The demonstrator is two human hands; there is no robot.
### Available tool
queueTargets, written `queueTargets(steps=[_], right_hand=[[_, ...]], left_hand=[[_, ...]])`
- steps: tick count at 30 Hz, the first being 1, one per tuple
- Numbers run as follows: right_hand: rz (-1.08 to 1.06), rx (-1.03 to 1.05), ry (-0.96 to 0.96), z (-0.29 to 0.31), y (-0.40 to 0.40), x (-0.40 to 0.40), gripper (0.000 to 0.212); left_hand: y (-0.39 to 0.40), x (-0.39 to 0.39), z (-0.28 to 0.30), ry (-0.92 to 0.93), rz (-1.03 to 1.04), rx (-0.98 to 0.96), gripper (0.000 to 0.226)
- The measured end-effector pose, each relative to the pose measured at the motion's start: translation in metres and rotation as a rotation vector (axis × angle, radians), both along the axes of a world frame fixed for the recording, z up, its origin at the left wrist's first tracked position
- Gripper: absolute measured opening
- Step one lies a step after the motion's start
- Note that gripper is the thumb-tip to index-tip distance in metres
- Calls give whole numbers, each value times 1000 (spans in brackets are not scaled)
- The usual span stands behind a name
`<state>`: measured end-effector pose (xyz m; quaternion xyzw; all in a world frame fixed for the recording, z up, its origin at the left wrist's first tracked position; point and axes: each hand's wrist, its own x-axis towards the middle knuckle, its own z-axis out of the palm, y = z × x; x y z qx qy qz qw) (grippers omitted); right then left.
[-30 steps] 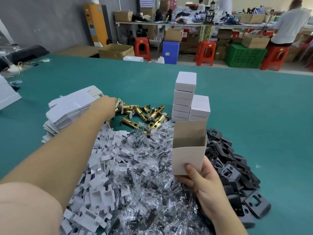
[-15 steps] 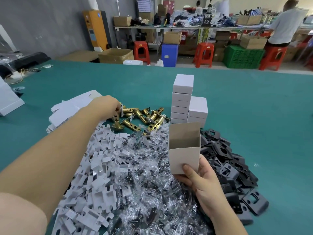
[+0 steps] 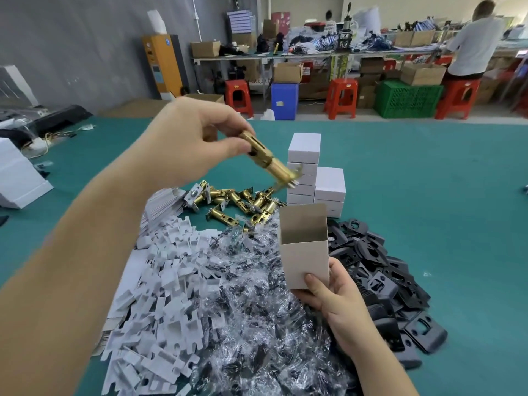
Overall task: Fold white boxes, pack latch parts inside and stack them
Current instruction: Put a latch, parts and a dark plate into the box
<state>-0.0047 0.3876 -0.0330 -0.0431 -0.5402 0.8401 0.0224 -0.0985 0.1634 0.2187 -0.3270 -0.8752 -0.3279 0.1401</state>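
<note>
Right hand: nearest the camera at lower right, thumb pressed on the front wall and fingers wrapped behind, gripping the open white box by its bottom end
Open white box: held upright above the heaps, mouth up, brown inner walls showing, nothing visible inside
Plastic bags: a crinkled clear heap of small dark parts directly under and left of the box
White card inserts: a loose pile of notched pieces left of the bags, partly hidden by the left forearm
Black plates: a heap of flat dark plates with cut-outs right of the bags, partly covered by the right hand and wrist
Left hand: raised above the table, fingers curled, pinching one brass latch at its upper end
Brass latch: tilted down to the right, its lower end blurred, above and left of the box mouth and overlapping the stack behind
Latch pile: more brass latches lying on the green table beyond the bags
Flat box blanks: a white stack left of the latch pile, mostly hidden by the left forearm
Closed white boxes: two stacks touching side by side beyond the latch pile, the left one taller
Background: red stools, a blue stool, a green crate, cardboard cartons and a cluttered bench, with a person in a pale shirt at far right
</note>
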Motion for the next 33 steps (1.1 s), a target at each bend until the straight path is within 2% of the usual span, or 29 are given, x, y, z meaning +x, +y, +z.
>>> queueTargets(steps=[4, 12, 23, 28, 33], right_hand=[[2, -14, -4, -1, 2, 0, 33], [-10, -73, 37, -2, 2, 0, 28], [19, -126, 60, 1, -1, 3, 32], [1, -117, 69, 2, -1, 3, 35], [4, -120, 56, 2, 1, 2, 36]], left_hand=[[25, 35, -14, 1, -94, -58, 12], [53, 35, -51, 100, 66, -294, 11], [77, 41, -64, -1, 22, -579, 26], [74, 36, -68, 25, 28, -575, 25], [66, 30, -74, -34, 10, -454, 18]])
